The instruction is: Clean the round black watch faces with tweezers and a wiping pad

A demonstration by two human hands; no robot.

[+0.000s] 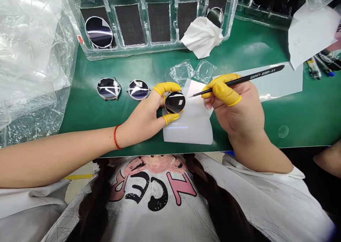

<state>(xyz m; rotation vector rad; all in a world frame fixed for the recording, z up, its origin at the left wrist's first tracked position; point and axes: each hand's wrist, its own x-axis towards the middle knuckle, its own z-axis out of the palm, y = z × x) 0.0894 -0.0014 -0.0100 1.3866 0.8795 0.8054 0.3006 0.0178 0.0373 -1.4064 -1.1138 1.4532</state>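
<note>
My left hand (pixel 149 114), with yellow finger cots, grips a round dark glossy disc (pixel 173 103) with a thin metal rim by its edge. In my right hand (pixel 234 100), also in yellow finger cots, are black ESD-11 tweezers (pixel 247 79). Their fine tips point left and sit a little to the right of the disc, apart from it. Beneath the disc lies a translucent white sheet (pixel 186 130). Left of my hand, two similar rimmed discs rest on the green mat, one nearer disc (pixel 138 89) and one farther left disc (pixel 108 88).
A clear plastic tray (pixel 133 50) stands at the back, holding a large disc (pixel 99 32) and a crumpled white cloth (pixel 202 36). Clear film pieces (pixel 182 70) lie before it. Plastic bags (pixel 32 57) cover the left; pens (pixel 321 64) lie far right.
</note>
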